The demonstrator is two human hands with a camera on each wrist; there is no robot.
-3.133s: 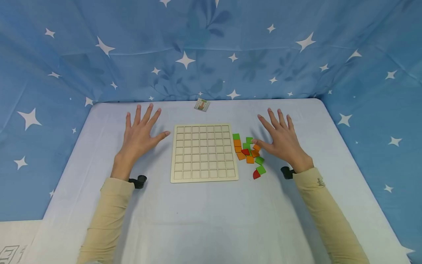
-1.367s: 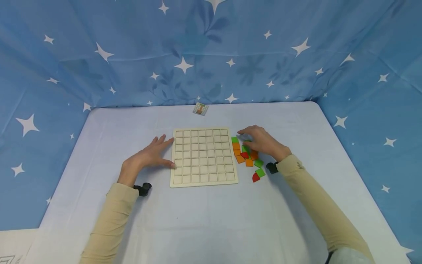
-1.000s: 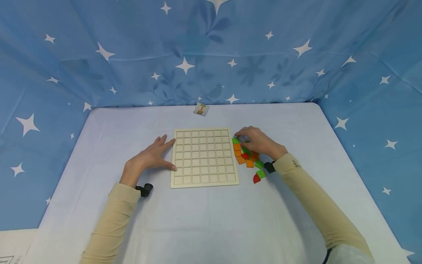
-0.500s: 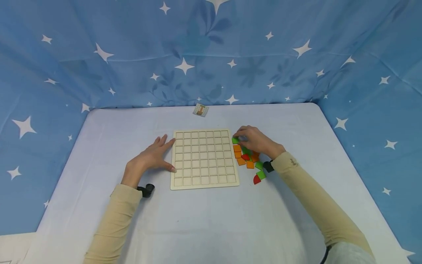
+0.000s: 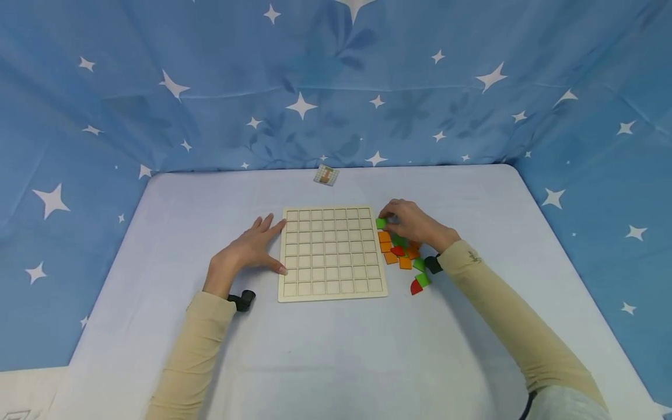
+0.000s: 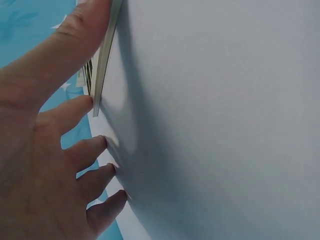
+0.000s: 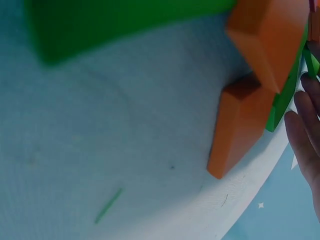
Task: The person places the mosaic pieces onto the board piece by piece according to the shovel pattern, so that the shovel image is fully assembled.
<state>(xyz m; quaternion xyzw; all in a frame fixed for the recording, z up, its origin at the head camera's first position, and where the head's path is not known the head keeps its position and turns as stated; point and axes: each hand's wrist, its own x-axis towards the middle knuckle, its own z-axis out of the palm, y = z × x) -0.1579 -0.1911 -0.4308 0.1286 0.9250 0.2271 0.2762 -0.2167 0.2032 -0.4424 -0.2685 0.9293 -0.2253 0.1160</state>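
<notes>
Touching one seven-by-seven gridded board (image 5: 332, 298) with our left hand (image 5: 245, 249), fingers wide, our right hand (image 5: 413, 223) pinching one green tile (image 5: 381, 223), near two red pieces (image 5: 416, 287).

White table top (image 5: 336, 361), far corners rounded. A square pale board (image 5: 333, 254), marked into a grid of square cells, is laid flat near mid-table. Just beside its right edge, orange tiles (image 5: 385, 238), green tiles (image 5: 422, 279) and red curved-edged pieces (image 5: 416, 287) are loosely clustered, some overlapped. A small printed card (image 5: 326, 175) is set near the far edge.
</notes>
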